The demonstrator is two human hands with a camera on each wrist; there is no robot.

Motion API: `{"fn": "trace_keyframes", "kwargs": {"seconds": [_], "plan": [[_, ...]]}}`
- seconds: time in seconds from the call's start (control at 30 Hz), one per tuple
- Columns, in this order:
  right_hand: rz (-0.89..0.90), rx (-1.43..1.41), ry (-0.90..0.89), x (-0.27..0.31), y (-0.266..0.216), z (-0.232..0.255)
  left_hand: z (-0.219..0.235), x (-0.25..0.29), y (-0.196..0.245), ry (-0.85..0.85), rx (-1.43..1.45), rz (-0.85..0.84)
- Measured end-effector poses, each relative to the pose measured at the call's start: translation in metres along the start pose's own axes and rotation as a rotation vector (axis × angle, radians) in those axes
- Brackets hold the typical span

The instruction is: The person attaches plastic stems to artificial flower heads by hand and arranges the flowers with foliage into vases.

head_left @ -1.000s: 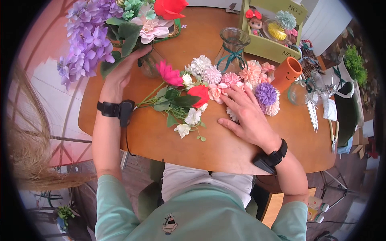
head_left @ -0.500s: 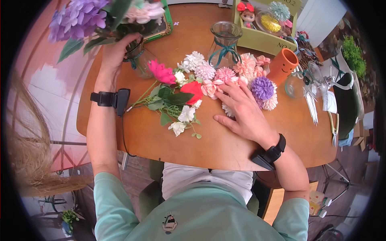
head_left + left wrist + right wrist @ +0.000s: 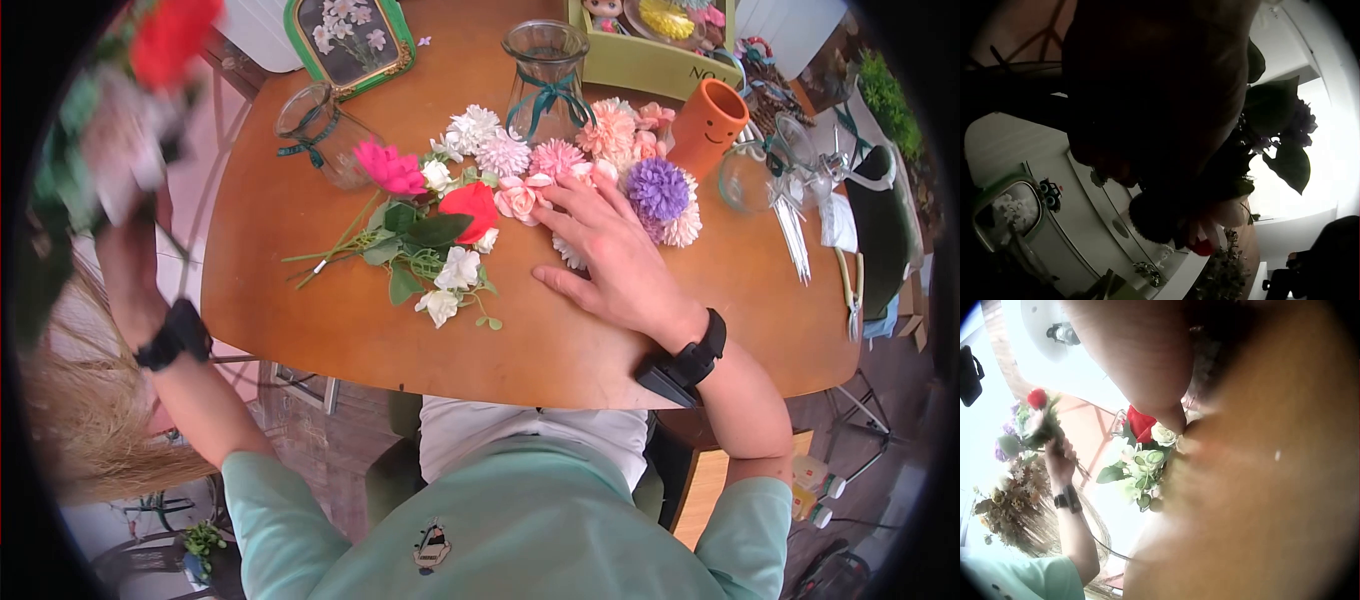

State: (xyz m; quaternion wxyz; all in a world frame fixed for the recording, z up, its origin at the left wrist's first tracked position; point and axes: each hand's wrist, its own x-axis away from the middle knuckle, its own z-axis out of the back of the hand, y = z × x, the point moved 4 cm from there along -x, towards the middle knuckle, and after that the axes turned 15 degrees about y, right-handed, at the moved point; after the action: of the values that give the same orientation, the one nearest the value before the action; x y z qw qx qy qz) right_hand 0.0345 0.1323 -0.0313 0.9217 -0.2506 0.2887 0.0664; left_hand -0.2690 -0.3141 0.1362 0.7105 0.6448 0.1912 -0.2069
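Hands: bouquet (image 3: 1034, 424) gripped by left hand (image 3: 1060, 459), fingers curled round, held up past bench (image 3: 450, 360) edge at 10 o'clock; right hand (image 3: 612, 262) laid flattish, fingers extended, against pink blooms (image 3: 522, 198). Red-flowered spray (image 3: 440, 230) laid at 11, ribboned vase (image 3: 545, 88) at 12–1, framed picture (image 3: 350, 45) farther at 11.

bouquet (image 3: 1034, 428): one red bloom, pale pink one next to it, purple clusters, green leaves. gripped by the stems in left hand (image 3: 1060, 460), raised off the left side of desk (image 3: 520, 355), stem ends sticking out below. blurred in head view. pale pink roses (image 3: 521, 199): on the desk, petals open, fingertips of right hand (image 3: 612, 258) at them.
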Motion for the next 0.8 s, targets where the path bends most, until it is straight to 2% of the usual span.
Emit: {"fn": "trace_keyframes", "kwargs": {"seconds": [0.03, 0.07, 0.1, 0.17, 0.23, 0.27, 0.3, 0.4, 0.5, 0.63, 0.67, 0.7, 0.77, 0.8], "plan": [[0.004, -0.004, 0.003, 0.001, 0.000, -0.001, 0.052, 0.010, -0.036, 0.070, -0.081, -0.064], [0.000, -0.012, 0.003, 0.002, 0.000, -0.002, 0.060, 0.007, -0.039, 0.066, -0.089, -0.063], [-0.004, -0.008, 0.000, 0.002, 0.001, -0.003, 0.045, 0.039, -0.026, 0.028, -0.149, -0.106], [-0.005, -0.004, -0.005, 0.000, 0.000, -0.005, -0.014, 0.085, -0.012, -0.044, -0.263, -0.192], [-0.016, -0.004, -0.017, 0.000, 0.000, -0.004, -0.029, 0.128, -0.002, -0.116, -0.369, -0.273], [-0.014, -0.003, -0.020, 0.000, -0.001, -0.005, -0.058, 0.181, 0.017, -0.152, -0.422, -0.312], [-0.014, 0.004, -0.015, 0.000, -0.001, -0.005, -0.066, 0.142, -0.001, -0.186, -0.476, -0.352], [-0.015, 0.012, -0.007, 0.000, -0.001, -0.004, -0.090, 0.150, -0.017, -0.293, -0.636, -0.473], [-0.019, 0.020, -0.009, -0.001, -0.001, -0.004, -0.078, 0.167, -0.020, -0.405, -0.796, -0.590], [-0.022, 0.021, -0.018, -0.002, -0.001, -0.004, -0.078, 0.172, -0.005, -0.315, -0.940, -0.476], [-0.021, 0.021, -0.019, -0.003, -0.001, -0.004, -0.074, 0.177, -0.003, -0.288, -1.118, -0.499], [-0.022, 0.020, -0.021, -0.003, -0.001, -0.004, -0.073, 0.182, 0.000, -0.289, -1.117, -0.498], [-0.026, 0.020, -0.025, -0.002, -0.001, -0.004, -0.066, 0.189, -0.002, -0.235, -1.223, -0.291], [-0.024, 0.018, -0.023, -0.003, -0.001, -0.003, -0.065, 0.194, 0.001, -0.237, -1.225, -0.361]]}}
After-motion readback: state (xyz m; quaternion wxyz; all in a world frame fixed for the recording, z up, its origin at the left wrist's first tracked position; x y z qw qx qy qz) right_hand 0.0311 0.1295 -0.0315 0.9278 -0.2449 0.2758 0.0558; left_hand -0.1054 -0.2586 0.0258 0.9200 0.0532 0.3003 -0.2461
